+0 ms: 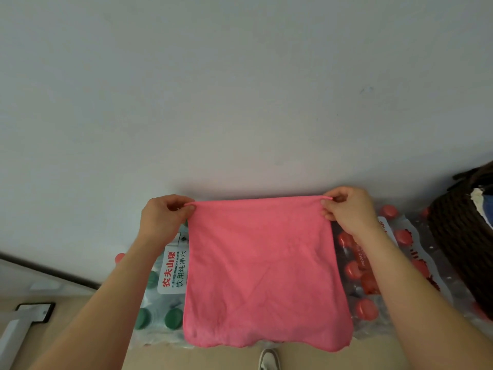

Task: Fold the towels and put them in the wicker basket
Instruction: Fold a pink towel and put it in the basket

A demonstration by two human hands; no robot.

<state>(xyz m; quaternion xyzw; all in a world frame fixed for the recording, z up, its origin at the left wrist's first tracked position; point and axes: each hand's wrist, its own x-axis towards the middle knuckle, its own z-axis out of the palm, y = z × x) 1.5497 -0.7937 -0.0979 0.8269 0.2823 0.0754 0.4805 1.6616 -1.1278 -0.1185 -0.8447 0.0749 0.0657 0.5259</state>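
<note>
A pink towel (pixel 262 273) hangs spread out flat in front of me, its top edge stretched level. My left hand (pixel 162 218) pinches the top left corner and my right hand (pixel 346 210) pinches the top right corner. The lower edge of the towel hangs loose and wavy above the floor. A dark wicker basket (pixel 458 241) stands at the right edge, partly cut off, with white and blue cloth (pixel 480 198) showing inside it.
Shrink-wrapped packs of water bottles sit behind the towel, green caps (pixel 157 297) on the left and red caps (pixel 373 273) on the right, against a white wall (pixel 240 89). A shoe (pixel 269 359) shows on the tan floor below. A white fixture (pixel 21 324) lies at lower left.
</note>
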